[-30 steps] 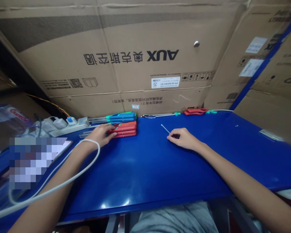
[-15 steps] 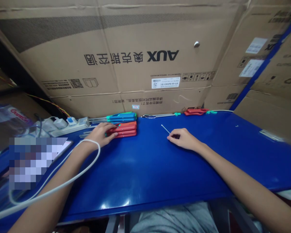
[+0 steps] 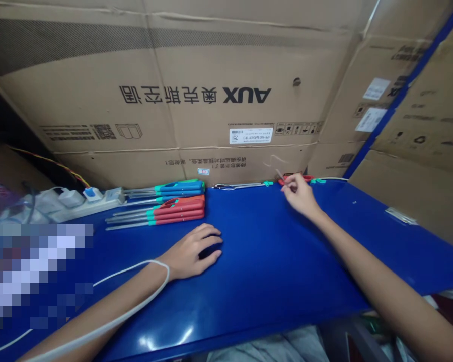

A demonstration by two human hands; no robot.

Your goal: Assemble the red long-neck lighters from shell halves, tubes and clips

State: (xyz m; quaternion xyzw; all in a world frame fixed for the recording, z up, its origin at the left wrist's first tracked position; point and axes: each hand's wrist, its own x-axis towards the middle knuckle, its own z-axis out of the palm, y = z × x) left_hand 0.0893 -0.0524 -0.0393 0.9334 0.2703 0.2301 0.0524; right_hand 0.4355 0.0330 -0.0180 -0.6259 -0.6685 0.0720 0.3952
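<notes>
My left hand [image 3: 194,251] rests on the blue table [image 3: 249,271], its fingers apart and nothing in them. Just behind it lie stacked long-nosed lighters with red handles [image 3: 181,210], teal collars and metal barrels pointing left. More with blue handles [image 3: 181,188] lie behind those. At the back of the table my right hand [image 3: 301,197] is closed, pinching a thin rod [image 3: 280,175] that sticks up to the left. Partly hidden behind that hand are red handle pieces [image 3: 307,178], with small teal pieces [image 3: 319,180] to their right.
Thin metal barrels [image 3: 245,185] lie along the foot of the cardboard wall [image 3: 196,120]. A power strip [image 3: 86,205] with plugs stands at the left. A white cable [image 3: 136,306] runs over my left forearm. Some thin pale strips [image 3: 400,216] lie at the right.
My left hand has left the red lighters and come right and nearer, onto the table. My right hand has moved back and right with the thin rod, to the red pieces. The view has shifted slightly.
</notes>
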